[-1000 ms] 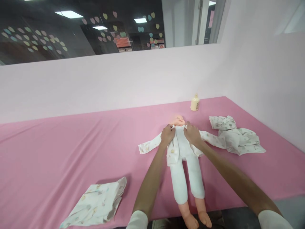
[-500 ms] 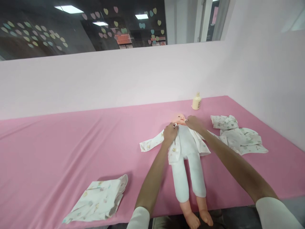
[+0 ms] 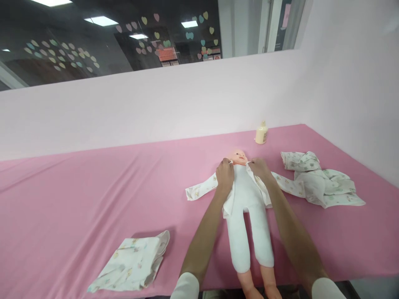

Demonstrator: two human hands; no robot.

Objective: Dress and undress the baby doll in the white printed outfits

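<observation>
A baby doll (image 3: 249,195) with a white cloth body lies on its back, its feet at the table's near edge. Around its shoulders is an open-fronted white baby jacket (image 3: 201,187) with small printed figures, both sleeves spread out sideways. My left hand (image 3: 225,174) is closed on the jacket's collar edge, left of the doll's neck. On the other side of the neck, my right hand (image 3: 259,169) pinches the opposite collar edge. Between my hands the doll's head (image 3: 238,156) shows, and the white chest lies bare of the jacket.
Pink cloth (image 3: 109,199) covers the table. A folded printed garment (image 3: 132,261) lies at the front left. Other crumpled printed clothes (image 3: 327,185) lie at the right, touching the jacket's sleeve. Near the back wall stands a cream pump bottle (image 3: 261,133).
My right hand has come down and closer to the doll's neck with the collar edge. The right jacket front is drawn in, and more of the doll's face shows. The view has shifted slightly.
</observation>
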